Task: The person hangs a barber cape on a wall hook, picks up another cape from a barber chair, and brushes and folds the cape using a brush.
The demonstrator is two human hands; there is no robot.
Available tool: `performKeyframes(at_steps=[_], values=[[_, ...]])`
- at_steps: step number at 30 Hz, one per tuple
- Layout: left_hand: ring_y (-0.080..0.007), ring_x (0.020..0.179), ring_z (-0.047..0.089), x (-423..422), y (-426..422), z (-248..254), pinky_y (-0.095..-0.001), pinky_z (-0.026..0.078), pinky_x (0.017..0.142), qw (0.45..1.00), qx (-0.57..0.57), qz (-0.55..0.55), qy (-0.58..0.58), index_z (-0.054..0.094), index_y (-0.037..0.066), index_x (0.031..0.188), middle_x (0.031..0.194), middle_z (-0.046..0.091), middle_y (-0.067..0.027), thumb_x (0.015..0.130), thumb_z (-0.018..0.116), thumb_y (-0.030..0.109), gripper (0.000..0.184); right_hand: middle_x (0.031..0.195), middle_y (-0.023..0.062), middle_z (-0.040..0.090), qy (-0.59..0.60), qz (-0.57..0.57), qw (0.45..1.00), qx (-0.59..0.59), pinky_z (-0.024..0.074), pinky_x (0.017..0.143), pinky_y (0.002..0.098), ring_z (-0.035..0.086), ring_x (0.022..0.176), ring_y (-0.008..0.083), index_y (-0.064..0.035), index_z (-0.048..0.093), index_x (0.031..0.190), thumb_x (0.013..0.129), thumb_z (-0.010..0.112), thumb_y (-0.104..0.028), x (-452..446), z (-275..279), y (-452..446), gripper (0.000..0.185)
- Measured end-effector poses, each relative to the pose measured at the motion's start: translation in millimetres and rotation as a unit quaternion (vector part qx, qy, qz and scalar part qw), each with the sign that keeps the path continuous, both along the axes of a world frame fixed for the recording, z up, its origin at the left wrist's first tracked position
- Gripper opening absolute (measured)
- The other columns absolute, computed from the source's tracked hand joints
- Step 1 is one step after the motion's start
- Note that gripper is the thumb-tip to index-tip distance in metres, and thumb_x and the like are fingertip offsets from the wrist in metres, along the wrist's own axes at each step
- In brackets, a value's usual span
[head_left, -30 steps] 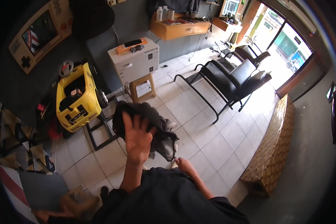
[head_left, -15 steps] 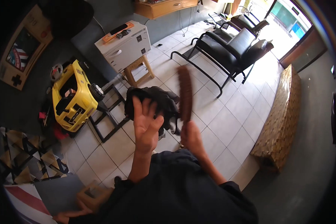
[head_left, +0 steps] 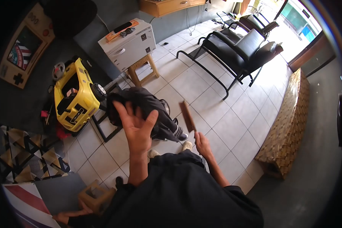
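My left hand (head_left: 138,129) is raised with its fingers spread and the palm in view. Nothing shows in its grasp. Behind its fingers is a person in black clothing (head_left: 154,110), mostly a dark shape, with a shoe (head_left: 183,136) below. I cannot tell whether my fingers touch that person. My right hand (head_left: 202,145) is closed round the handle of a brown brush (head_left: 186,116). The brush tilts up and left, its bristle part apart from the person, over the tiled floor.
A yellow toy car (head_left: 78,98) stands at left by a black frame. Farther back are a white cabinet (head_left: 131,45) on a woven stool (head_left: 143,72) and a black reclining chair (head_left: 231,49). A woven bench (head_left: 287,125) runs along the right. Another person's hand (head_left: 81,211) shows at lower left.
My right hand has moved slightly right and down, and the brush has dropped lower. My left hand has shifted left. The person in black appears farther left and lower, with a shoe showing.
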State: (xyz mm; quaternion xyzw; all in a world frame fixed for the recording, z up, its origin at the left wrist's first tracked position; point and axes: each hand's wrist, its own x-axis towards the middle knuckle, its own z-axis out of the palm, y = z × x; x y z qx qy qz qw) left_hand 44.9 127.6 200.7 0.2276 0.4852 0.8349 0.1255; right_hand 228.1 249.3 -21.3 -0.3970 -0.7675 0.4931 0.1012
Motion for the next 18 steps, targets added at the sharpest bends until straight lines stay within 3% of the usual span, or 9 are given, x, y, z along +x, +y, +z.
performKeyframes(at_steps=[2,3,5,7,11,12,14,16,18], values=[[-0.0206,0.114,0.04,4.3,4.1,0.1,-0.0291,0.04,0.093,0.999,-0.004,-0.03,-0.015,-0.006,0.008,0.142,0.13,0.03,-0.0121,0.074,0.055,-0.017,0.094,0.057,0.0095,0.046,0.135,-0.066,0.987,-0.054,0.0399,0.051,0.035,0.048,0.051,0.0238,-0.0003,0.047,0.078,0.096,0.039,-0.028,-19.0,50.3,0.8,0.034],[-0.0212,0.115,0.039,6.9,4.4,0.1,-0.0293,0.04,0.094,0.999,-0.008,-0.045,-0.024,-0.008,0.008,0.142,0.131,0.03,-0.0128,0.074,0.055,-0.018,0.096,0.055,0.0013,0.039,0.206,-0.052,0.976,-0.042,0.0312,0.044,0.0251,0.037,0.049,0.0075,-0.003,0.047,0.08,0.098,0.034,-0.029,-27.3,75.5,-0.2,0.034],[-0.0223,0.119,0.037,10.3,5.2,1.1,-0.0299,0.038,0.095,0.997,-0.006,-0.081,-0.02,-0.013,0.012,0.141,0.137,0.024,-0.0143,0.076,0.052,-0.017,0.097,0.057,-0.0023,0.039,0.313,-0.06,0.929,-0.186,0.0288,0.042,0.0227,0.035,0.047,0.0055,-0.0037,0.046,0.085,0.098,0.031,-0.031,-36.4,116.1,-6.6,0.034],[-0.0226,0.121,0.036,14.4,10.8,-0.8,-0.0301,0.037,0.096,0.995,0.02,-0.093,-0.02,-0.016,0.015,0.141,0.14,0.021,-0.0149,0.076,0.05,-0.018,0.098,0.058,-0.0021,0.039,0.334,-0.02,0.907,-0.256,0.0293,0.042,0.0226,0.034,0.046,0.006,-0.0044,0.045,0.088,0.098,0.03,-0.032,-40.4,139.5,-16.0,0.033],[-0.0237,0.124,0.033,19.9,16.6,-1.1,-0.0299,0.035,0.097,0.997,0.023,-0.076,0.007,-0.016,0.018,0.141,0.142,0.02,-0.0159,0.075,0.047,-0.019,0.098,0.062,0.0074,0.047,0.196,0.165,0.948,-0.188,0.0389,0.052,0.0333,0.048,0.055,0.0202,-0.0041,0.042,0.089,0.098,0.03,-0.032,-51.9,122.3,-29.0,0.032],[-0.0232,0.125,0.033,19.1,14.1,-0.9,-0.0292,0.034,0.097,0.997,0.019,-0.075,0.017,-0.018,0.018,0.14,0.142,0.021,-0.0153,0.076,0.046,-0.02,0.099,0.067,0.0157,0.054,0.168,0.166,0.965,-0.111,0.0414,0.056,0.0391,0.054,0.06,0.0309,-0.0031,0.043,0.091,0.097,0.033,-0.03,-52.6,104.9,-31.5,0.029],[-0.0229,0.127,0.031,17.1,8.2,-1.1,-0.0279,0.034,0.096,0.996,0.018,-0.081,0.03,-0.021,0.02,0.139,0.143,0.02,-0.0148,0.076,0.045,-0.021,0.1,0.072,0.0234,0.058,-0.004,0.207,0.978,-0.002,0.0421,0.064,0.0465,0.056,0.071,0.0411,-0.002,0.047,0.092,0.095,0.037,-0.031,-41.2,53.2,-31.3,0.031],[-0.0233,0.125,0.034,18.6,7.8,-1.0,-0.0302,0.035,0.097,0.996,0.061,-0.057,0.012,-0.013,0.017,0.142,0.142,0.023,-0.0165,0.074,0.045,-0.02,0.096,0.074,0.0253,0.059,-0.077,0.241,0.965,0.06,0.0413,0.067,0.0512,0.056,0.076,0.0435,-0.0018,0.052,0.091,0.094,0.04,-0.033,-18.6,-11.5,-29.1,0.034],[-0.0243,0.125,0.033,18.3,2.5,-0.2,-0.0314,0.033,0.099,0.997,0.06,-0.056,-0.01,-0.01,0.015,0.143,0.142,0.023,-0.0166,0.074,0.044,-0.018,0.094,0.073,0.0256,0.059,-0.131,0.2,0.969,0.058,0.0418,0.067,0.0524,0.056,0.075,0.0443,-0.0014,0.056,0.086,0.093,0.041,-0.036,0.6,-21.5,-26.6,0.038]])
